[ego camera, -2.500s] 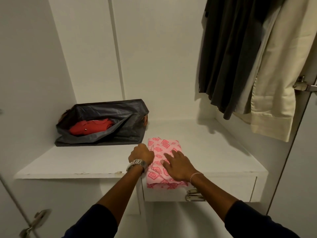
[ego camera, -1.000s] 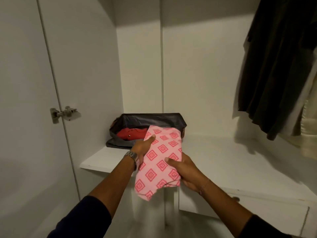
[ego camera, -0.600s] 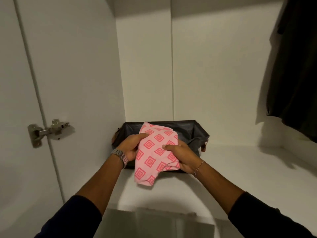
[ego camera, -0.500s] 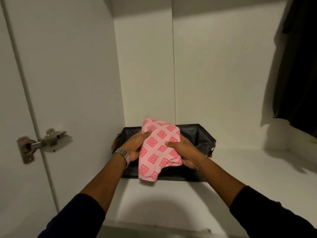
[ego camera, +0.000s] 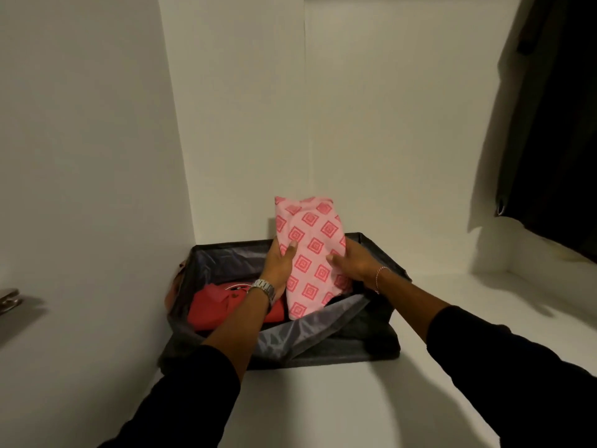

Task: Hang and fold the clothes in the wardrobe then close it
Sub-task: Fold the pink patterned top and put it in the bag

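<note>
Hands first: left hand (ego camera: 280, 265) gripped the folded pink cloth (ego camera: 311, 253) along its left edge, thumb across the front; right hand (ego camera: 353, 263) clasped the right edge. Held upright over the open dark bag (ego camera: 323, 337), lower end dipping inside, just beside a folded red garment (ego camera: 226, 305). Bag sat on the white shelf (ego camera: 355, 399). Looked light, soft and floppy; probably best supported from both sides, to keep the folds together.
</note>
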